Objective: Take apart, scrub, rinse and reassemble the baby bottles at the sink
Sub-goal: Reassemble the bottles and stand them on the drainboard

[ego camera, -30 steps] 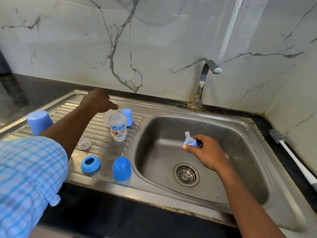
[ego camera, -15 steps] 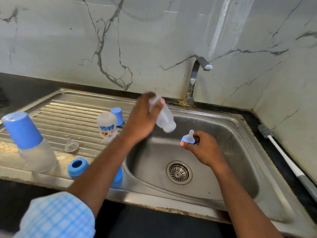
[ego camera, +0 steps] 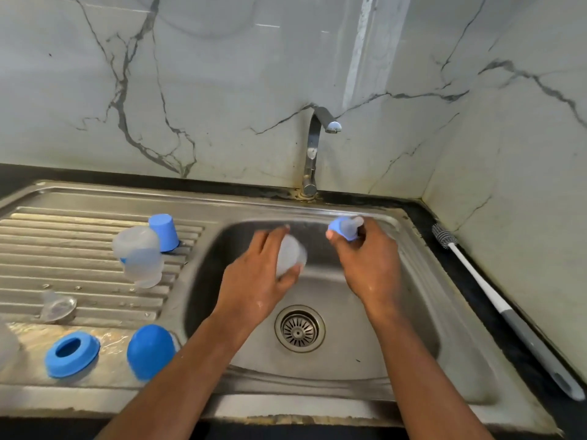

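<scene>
The clear bottle is in the middle of the frame, over the sink. The left hand grips it, fingers curled round its side. It is blurred, so I cannot tell which way its mouth faces. Half a second ago this hand held the bottle higher, close to the foot of the tap; a second ago it was reaching over the draining board.

Just right of centre, the right hand pinches a teat set in a blue collar, close to the back rim of the sink. Earlier it held the teat lower, nearer the drain. The two hands are apart, the bottle and the teat not touching.

At centre left, a second clear bottle stands on the draining board. A small blue cap stands just behind it. At lower left lie a loose clear teat, a blue ring and a blue dome cap. The bottle with a blue cap seen at the left half a second ago now shows only as a pale sliver at the frame's left edge.

On the right, a bottle brush lies on the black worktop beside the sink.
</scene>
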The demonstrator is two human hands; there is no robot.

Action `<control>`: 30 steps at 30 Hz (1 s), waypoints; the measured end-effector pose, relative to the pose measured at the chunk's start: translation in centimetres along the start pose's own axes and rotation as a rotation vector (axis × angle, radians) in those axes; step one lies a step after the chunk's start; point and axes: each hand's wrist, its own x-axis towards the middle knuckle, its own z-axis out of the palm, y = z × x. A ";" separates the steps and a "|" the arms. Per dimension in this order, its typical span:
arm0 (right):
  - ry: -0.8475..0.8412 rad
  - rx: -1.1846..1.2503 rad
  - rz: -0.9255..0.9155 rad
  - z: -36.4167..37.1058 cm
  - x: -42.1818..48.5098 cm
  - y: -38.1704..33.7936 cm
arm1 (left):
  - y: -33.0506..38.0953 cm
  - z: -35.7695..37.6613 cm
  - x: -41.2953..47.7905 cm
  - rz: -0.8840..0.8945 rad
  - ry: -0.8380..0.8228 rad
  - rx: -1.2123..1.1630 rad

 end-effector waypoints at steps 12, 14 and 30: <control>-0.279 0.617 -0.018 -0.4 -0.1 -0.4 | 0.4 -0.2 0.0 -0.769 -0.118 -1.340; -0.280 0.628 -0.039 -0.4 -0.4 -0.6 | 0.7 -0.3 -0.2 -0.769 -0.153 -1.414; -0.418 0.586 0.125 -1.7 0.8 1.0 | 0.1 0.0 -0.6 -0.552 -0.355 -1.352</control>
